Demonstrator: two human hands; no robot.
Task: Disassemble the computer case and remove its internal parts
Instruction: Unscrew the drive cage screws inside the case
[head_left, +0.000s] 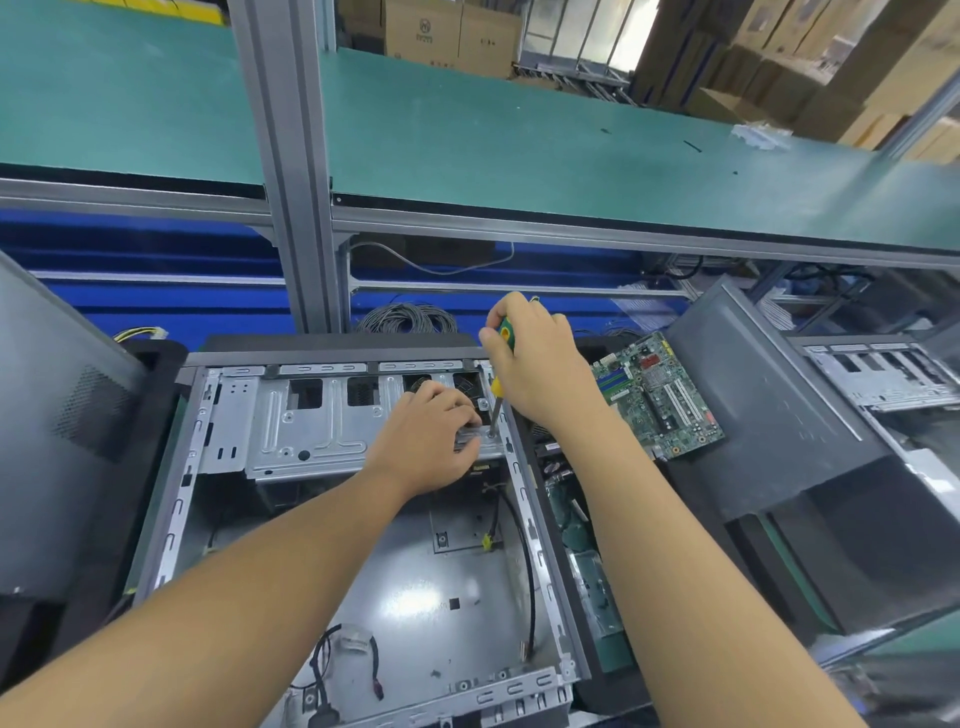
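Note:
An open computer case (171, 499) lies flat in front of me, its bare metal floor showing. A silver drive cage (306, 421) spans its far end. My right hand (535, 358) grips a green and yellow screwdriver (500, 374), held upright with its tip on the cage's right end. My left hand (431, 436) rests on that same end beside the tip, fingers curled over a small metal bracket (467, 435). Loose black cables (527, 561) lie inside the case along its right side and near corner.
A green motherboard (660, 395) lies just right of the case. Dark case panels (779, 415) lean at right and another panel (47, 415) at left. A second metal chassis (883, 379) sits far right. A green-topped shelf (519, 150) on aluminium posts runs overhead behind.

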